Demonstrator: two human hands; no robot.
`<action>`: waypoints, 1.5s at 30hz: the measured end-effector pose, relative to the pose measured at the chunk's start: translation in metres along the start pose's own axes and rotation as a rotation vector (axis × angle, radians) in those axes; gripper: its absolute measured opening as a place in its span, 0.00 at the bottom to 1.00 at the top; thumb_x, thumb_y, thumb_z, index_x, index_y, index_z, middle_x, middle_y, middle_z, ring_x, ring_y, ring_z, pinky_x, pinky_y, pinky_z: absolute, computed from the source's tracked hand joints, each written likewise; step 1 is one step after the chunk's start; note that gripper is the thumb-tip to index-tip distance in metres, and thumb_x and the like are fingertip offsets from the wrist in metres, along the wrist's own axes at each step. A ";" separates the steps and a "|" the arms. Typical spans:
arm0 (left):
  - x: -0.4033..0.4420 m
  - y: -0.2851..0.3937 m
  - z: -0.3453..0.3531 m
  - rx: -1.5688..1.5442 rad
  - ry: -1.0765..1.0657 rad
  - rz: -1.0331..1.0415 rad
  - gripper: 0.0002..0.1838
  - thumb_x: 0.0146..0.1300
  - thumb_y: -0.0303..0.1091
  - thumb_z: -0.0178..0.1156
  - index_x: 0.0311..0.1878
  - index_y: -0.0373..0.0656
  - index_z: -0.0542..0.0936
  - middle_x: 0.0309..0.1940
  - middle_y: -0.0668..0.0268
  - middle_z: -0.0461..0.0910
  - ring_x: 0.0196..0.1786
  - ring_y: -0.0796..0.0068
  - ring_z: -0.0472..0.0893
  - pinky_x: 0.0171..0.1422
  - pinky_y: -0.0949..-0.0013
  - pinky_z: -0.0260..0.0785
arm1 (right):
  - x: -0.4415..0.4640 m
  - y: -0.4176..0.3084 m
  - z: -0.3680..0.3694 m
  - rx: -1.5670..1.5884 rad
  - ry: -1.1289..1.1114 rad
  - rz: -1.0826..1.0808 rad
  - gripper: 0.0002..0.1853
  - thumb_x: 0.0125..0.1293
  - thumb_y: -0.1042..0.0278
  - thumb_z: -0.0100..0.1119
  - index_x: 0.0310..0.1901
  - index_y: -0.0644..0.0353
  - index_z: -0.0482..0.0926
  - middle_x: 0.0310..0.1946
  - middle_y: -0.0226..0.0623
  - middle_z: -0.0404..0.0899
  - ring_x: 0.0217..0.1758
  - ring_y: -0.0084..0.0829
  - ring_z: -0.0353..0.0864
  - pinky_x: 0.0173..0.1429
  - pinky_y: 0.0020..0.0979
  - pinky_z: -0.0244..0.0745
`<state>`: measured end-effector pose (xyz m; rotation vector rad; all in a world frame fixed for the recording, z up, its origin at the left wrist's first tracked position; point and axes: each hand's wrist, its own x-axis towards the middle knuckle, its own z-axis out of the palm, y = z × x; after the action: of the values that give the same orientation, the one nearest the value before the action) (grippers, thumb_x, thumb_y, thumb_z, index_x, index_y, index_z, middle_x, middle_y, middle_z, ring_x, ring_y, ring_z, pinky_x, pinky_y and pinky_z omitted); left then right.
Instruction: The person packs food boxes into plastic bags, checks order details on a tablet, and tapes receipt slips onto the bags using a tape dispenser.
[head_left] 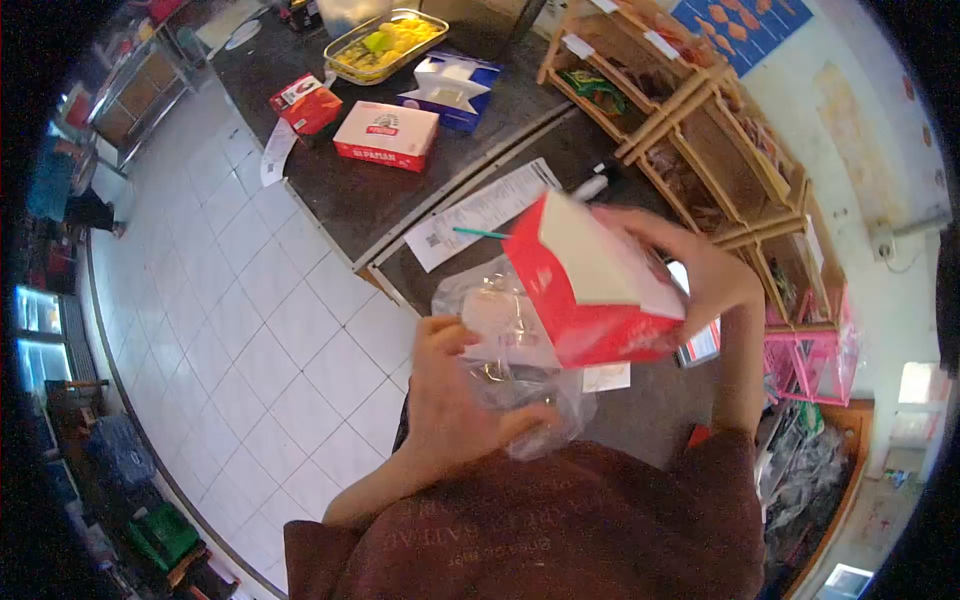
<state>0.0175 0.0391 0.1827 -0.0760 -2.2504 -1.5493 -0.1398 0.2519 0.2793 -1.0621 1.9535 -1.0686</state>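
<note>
Red-and-white box (597,292), tilted, clasped by right hand (705,268); left hand (452,395) spread beside clear bag (512,335).

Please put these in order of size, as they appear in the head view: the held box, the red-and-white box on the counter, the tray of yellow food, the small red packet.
1. Held box, probably helped by nearness to the camera.
2. Tray of yellow food and red-and-white box: too alike to rank.
3. Small red packet.

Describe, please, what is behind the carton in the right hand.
Behind the red-and-white carton, a printed receipt, a thin teal stick and part of a lit screen show. The stick's other end and the countertop there are covered.
</note>
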 end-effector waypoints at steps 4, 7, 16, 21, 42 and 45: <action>-0.017 0.018 0.038 0.203 -0.093 0.198 0.40 0.32 0.58 0.71 0.41 0.41 0.63 0.37 0.56 0.62 0.39 0.63 0.63 0.40 0.65 0.58 | -0.069 0.030 0.016 -0.256 0.027 0.165 0.56 0.24 0.58 0.69 0.63 0.57 0.55 0.55 0.43 0.62 0.58 0.36 0.62 0.63 0.32 0.53; -0.048 0.008 0.040 -0.018 0.117 0.404 0.37 0.35 0.57 0.69 0.41 0.42 0.64 0.36 0.58 0.63 0.39 0.64 0.64 0.39 0.64 0.58 | -0.097 0.038 0.035 -0.378 0.075 0.371 0.55 0.25 0.57 0.69 0.63 0.52 0.55 0.50 0.45 0.65 0.53 0.41 0.65 0.58 0.33 0.59; -0.059 -0.015 0.037 0.637 -0.310 0.134 0.11 0.50 0.32 0.57 0.37 0.40 0.72 0.30 0.61 0.70 0.33 0.62 0.70 0.39 0.63 0.59 | -0.073 0.061 0.078 -0.551 -0.121 0.487 0.55 0.27 0.46 0.69 0.64 0.48 0.54 0.41 0.49 0.67 0.45 0.45 0.69 0.48 0.37 0.65; -0.056 0.011 0.000 0.065 -0.113 -0.291 0.04 0.55 0.23 0.53 0.35 0.38 0.70 0.28 0.61 0.72 0.30 0.68 0.73 0.37 0.70 0.64 | -0.011 0.074 0.125 -0.645 -0.048 0.289 0.49 0.34 0.43 0.65 0.61 0.50 0.58 0.46 0.54 0.66 0.47 0.49 0.68 0.52 0.39 0.64; 0.004 -0.038 -0.070 -0.643 -0.646 -0.093 0.26 0.57 0.20 0.53 0.54 0.42 0.51 0.56 0.60 0.54 0.44 0.75 0.71 0.39 0.75 0.68 | 0.393 0.168 0.030 -0.813 0.352 -0.112 0.50 0.33 0.44 0.68 0.60 0.50 0.57 0.52 0.58 0.62 0.57 0.52 0.60 0.58 0.48 0.56; 0.008 -0.059 -0.081 -0.734 -0.650 -0.138 0.30 0.59 0.18 0.49 0.58 0.43 0.43 0.57 0.58 0.52 0.34 0.76 0.74 0.33 0.78 0.68 | 0.427 0.211 0.046 -1.037 0.480 0.110 0.55 0.28 0.43 0.70 0.62 0.44 0.53 0.51 0.60 0.60 0.58 0.57 0.57 0.57 0.57 0.53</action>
<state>0.0188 -0.0584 0.1578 -0.7321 -1.9716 -2.6473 -0.3658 -0.0679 0.0038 -1.2223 3.0404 -0.1706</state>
